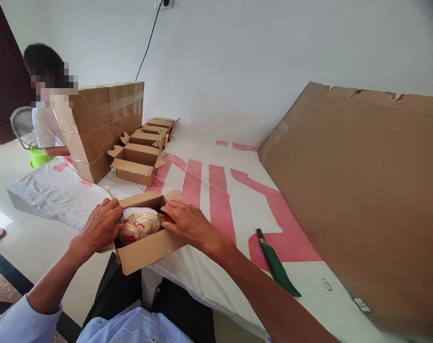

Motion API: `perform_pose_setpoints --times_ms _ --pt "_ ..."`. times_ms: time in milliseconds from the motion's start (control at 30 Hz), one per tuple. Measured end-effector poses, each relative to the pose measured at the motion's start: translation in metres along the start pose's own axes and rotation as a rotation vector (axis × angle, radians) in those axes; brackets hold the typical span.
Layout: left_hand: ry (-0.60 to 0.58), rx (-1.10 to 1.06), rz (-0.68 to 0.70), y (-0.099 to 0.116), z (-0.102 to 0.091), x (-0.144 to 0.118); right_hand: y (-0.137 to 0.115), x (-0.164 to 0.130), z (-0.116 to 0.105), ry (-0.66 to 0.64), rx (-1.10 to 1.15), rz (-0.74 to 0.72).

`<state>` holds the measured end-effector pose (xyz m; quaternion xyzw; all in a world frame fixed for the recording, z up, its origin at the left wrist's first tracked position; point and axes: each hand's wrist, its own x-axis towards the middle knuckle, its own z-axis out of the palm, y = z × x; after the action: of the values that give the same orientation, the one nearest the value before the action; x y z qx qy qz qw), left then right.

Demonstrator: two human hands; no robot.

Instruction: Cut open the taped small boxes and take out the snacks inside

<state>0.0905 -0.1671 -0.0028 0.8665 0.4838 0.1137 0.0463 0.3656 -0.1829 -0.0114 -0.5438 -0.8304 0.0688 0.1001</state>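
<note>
An open cardboard box point(150, 251) rests at the near edge of the cloth-covered table, in front of my lap. Inside it lies a clear printed bag of round crackers point(139, 225) with red markings. My left hand point(104, 223) is closed at the bag's left end, its fingertips and thumb against the plastic by the box wall. At the other end, my right hand point(186, 220) reaches over the box's right side, fingers curled around the bag's red corner. The bag's underside and some of my fingertips are hidden.
Several open boxes point(136, 171) stand in a row behind mine. Taped, closed boxes point(95, 114) are stacked at left, beside a seated person point(48, 124). A green-sheathed knife point(279, 264) lies on the right. A large cardboard sheet point(363, 200) leans at far right.
</note>
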Motion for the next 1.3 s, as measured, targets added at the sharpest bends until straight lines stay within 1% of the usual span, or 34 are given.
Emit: perform_pose_setpoints --times_ms 100,167,333,500,600,700,800,867,900,933,1033,1100,1233,1300 --pt "-0.006 0.038 0.013 -0.001 0.0 -0.002 0.003 0.014 0.001 -0.096 -0.02 0.061" --pt "0.001 0.036 0.017 -0.002 0.002 -0.004 0.002 0.019 0.002 -0.136 -0.041 0.078" --pt "0.02 -0.024 0.025 -0.005 0.005 -0.006 0.0 0.023 0.004 -0.154 -0.022 0.066" --pt "0.01 -0.091 0.098 -0.01 0.006 -0.001 -0.001 0.022 0.004 -0.197 -0.005 0.112" --pt "0.053 -0.19 0.115 -0.014 0.007 0.005 0.001 0.021 0.007 -0.193 0.032 0.109" --pt "0.113 -0.333 0.125 -0.018 0.01 0.01 0.005 0.019 0.009 -0.16 0.078 0.134" --pt "0.161 -0.477 0.158 -0.021 0.012 0.011 0.002 0.013 0.001 -0.126 0.148 0.136" --pt "0.213 -0.56 0.161 -0.028 0.014 0.015 -0.001 0.012 -0.005 -0.109 0.198 0.094" --pt "0.231 -0.601 0.151 -0.034 0.016 0.019 -0.001 0.015 -0.007 -0.097 0.213 0.094" --pt "0.247 -0.634 0.133 -0.039 0.018 0.024 0.0 0.018 -0.008 -0.085 0.208 0.126" --pt "0.184 -0.729 0.108 -0.05 0.022 0.038 0.007 0.027 -0.005 -0.042 0.229 0.212" --pt "0.174 -0.759 0.082 -0.051 0.022 0.038 0.009 0.028 0.001 0.021 0.309 0.219" --pt "0.277 -0.729 0.046 -0.043 0.016 0.032 0.013 0.026 0.011 0.158 0.528 0.153" --pt "0.305 -0.719 0.019 -0.039 0.014 0.031 0.016 0.027 0.013 0.234 0.631 0.116"
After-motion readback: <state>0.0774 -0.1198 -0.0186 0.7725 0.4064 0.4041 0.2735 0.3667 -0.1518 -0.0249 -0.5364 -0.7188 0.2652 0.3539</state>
